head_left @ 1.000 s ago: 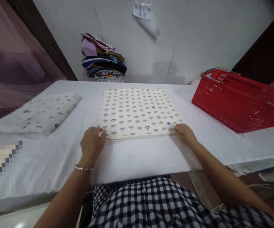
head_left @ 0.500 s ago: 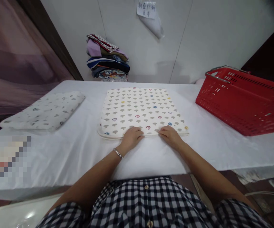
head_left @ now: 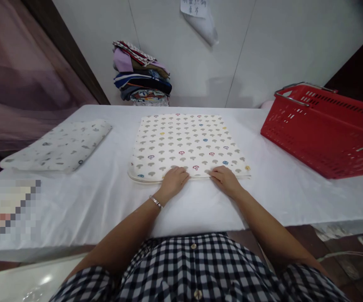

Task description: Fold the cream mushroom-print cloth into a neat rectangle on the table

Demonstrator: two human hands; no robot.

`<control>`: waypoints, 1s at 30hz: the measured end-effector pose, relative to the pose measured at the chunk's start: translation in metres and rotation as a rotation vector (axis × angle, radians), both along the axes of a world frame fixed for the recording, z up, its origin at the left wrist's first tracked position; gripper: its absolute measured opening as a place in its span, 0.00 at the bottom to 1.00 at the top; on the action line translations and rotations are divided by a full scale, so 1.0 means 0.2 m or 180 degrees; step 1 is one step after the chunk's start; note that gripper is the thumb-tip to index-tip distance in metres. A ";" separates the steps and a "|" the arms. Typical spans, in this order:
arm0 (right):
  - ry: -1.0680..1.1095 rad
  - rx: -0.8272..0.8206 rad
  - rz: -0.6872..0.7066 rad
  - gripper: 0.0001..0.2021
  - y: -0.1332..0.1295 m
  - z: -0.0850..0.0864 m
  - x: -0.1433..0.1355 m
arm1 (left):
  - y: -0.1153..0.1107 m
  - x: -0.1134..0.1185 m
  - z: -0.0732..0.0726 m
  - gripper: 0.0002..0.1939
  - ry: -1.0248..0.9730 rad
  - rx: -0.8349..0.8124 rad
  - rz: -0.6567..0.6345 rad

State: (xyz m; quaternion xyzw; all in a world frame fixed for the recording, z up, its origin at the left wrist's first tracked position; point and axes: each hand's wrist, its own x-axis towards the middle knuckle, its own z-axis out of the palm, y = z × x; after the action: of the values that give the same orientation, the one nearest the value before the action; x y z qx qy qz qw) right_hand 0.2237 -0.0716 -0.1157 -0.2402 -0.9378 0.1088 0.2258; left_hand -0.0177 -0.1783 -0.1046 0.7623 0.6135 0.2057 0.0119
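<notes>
A folded cream tablecloth printed with grey mushrooms, a few of them coloured, lies flat before me on the white-covered table. At its near edge, left of the middle, my left hand grips the cloth, fingers together on top and thumb at the fold. My right hand grips the same edge a short way to the right, also with bent fingers on top. The fingertips' undersides are hidden. Several layers show along the near edge, and the near left corner is rounded.
Another folded white printed cloth lies to the left. A red plastic basket with metal handles stands at the right. Behind the table's far edge rises a stack of folded fabrics against the wall. A handwritten paper hangs above.
Both hands stay at the near edge of the tablecloth, almost unmoved. The view has tilted down slightly, so the wall paper and the stack sit a little higher.
</notes>
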 end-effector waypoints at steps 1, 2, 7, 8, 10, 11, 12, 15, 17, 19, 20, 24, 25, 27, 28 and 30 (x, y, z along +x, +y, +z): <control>-0.0058 0.0032 0.0005 0.12 0.00 0.01 0.00 | 0.00 0.00 0.00 0.17 0.0026 -0.0004 0.0042; -0.0095 0.0061 0.0001 0.12 -0.01 0.01 0.00 | 0.00 0.01 0.00 0.17 0.0039 -0.0011 0.0087; 0.0014 0.0194 -0.0046 0.12 -0.01 0.00 0.00 | 0.01 0.02 0.01 0.16 0.0031 -0.0053 0.0266; 0.0032 0.0223 -0.0071 0.12 -0.01 -0.01 0.00 | 0.01 0.02 0.01 0.15 0.0022 -0.0067 0.0277; 0.0041 0.0295 -0.0124 0.12 -0.01 -0.02 -0.01 | 0.01 0.02 0.01 0.14 -0.0018 -0.0089 0.0296; 0.0047 0.0342 -0.0143 0.12 -0.01 -0.02 -0.01 | 0.01 0.02 0.02 0.14 -0.0049 -0.0100 0.0313; 0.0061 0.0399 -0.0144 0.12 -0.01 -0.02 -0.02 | 0.01 0.03 0.02 0.14 -0.0083 -0.0114 0.0326; 0.0111 0.0591 -0.0098 0.13 -0.03 -0.01 -0.03 | 0.02 0.03 0.02 0.13 -0.0147 -0.0165 0.0384; 0.0084 0.0682 -0.0056 0.13 -0.03 -0.01 -0.04 | 0.02 0.03 0.03 0.13 -0.0155 -0.0194 0.0408; 0.0031 0.0699 -0.0039 0.13 -0.03 -0.01 -0.04 | 0.02 0.03 0.03 0.13 -0.0163 -0.0218 0.0428; 0.0016 0.0687 -0.0034 0.13 -0.03 -0.02 -0.04 | 0.02 0.03 0.03 0.12 -0.0173 -0.0227 0.0436; 0.0071 0.0655 -0.0035 0.12 -0.03 -0.02 -0.05 | 0.02 0.02 0.02 0.13 -0.0209 -0.0224 0.0431; 0.0105 0.0661 -0.0035 0.11 -0.03 -0.02 -0.05 | 0.02 0.02 0.02 0.13 -0.0220 -0.0217 0.0419; 0.0159 0.0668 -0.0054 0.11 -0.03 -0.02 -0.05 | 0.02 0.02 0.02 0.13 -0.0237 -0.0207 0.0395; 0.0166 0.0672 -0.0063 0.11 -0.03 -0.02 -0.05 | 0.02 0.02 0.02 0.13 -0.0243 -0.0203 0.0388; 0.0125 0.0693 -0.0065 0.12 -0.02 -0.02 -0.05 | 0.02 0.02 0.02 0.13 -0.0255 -0.0189 0.0393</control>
State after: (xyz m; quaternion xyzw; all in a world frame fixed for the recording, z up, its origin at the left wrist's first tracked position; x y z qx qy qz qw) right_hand 0.2130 -0.0764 -0.1192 -0.2216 -0.9370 0.0088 0.2700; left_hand -0.0134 -0.1747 -0.1009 0.7136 0.6642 0.2180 0.0463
